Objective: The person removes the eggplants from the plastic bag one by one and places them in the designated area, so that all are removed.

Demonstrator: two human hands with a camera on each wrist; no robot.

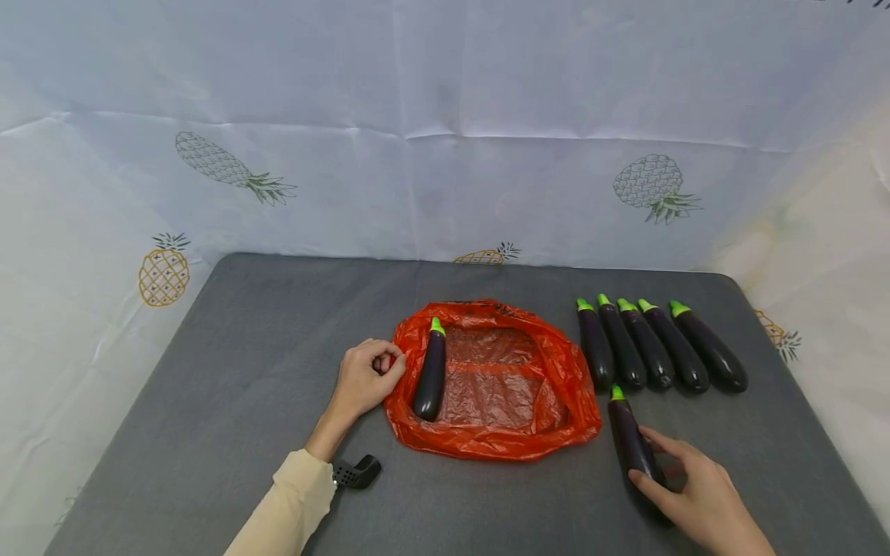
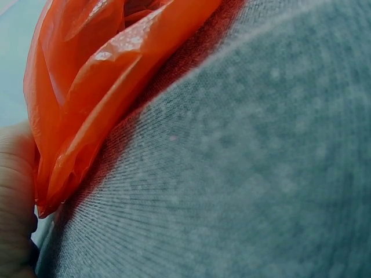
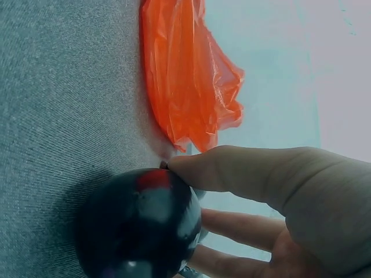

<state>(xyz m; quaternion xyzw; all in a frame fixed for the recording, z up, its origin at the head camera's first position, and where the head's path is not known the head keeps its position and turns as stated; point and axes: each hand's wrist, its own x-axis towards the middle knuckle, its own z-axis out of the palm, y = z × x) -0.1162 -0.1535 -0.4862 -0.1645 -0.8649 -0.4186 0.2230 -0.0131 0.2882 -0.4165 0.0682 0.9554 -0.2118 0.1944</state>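
Observation:
A red plastic bag point(image 1: 487, 446) lies spread with its mouth wide and its rim rolled outward. One dark purple eggplant point(image 1: 433, 371) with a green cap rests inside, along the bag's left side. My left hand point(image 1: 365, 374) pinches the bag's left rim; the left wrist view shows the gathered film point(image 2: 87, 110) beside the fingers. Right of the bag, my right hand point(image 1: 695, 490) grips another eggplant point(image 1: 628, 436) around its lower half, thumb on one side and fingers on the other. Its glossy round end point(image 3: 139, 226) faces the right wrist camera.
Several more eggplants point(image 1: 650, 344) lie side by side at the back right, caps pointing away, close to the held one's tip. Everything sits on a dark grey table point(image 1: 264, 340). A white cloth point(image 1: 417, 193) printed with pineapples hangs behind it.

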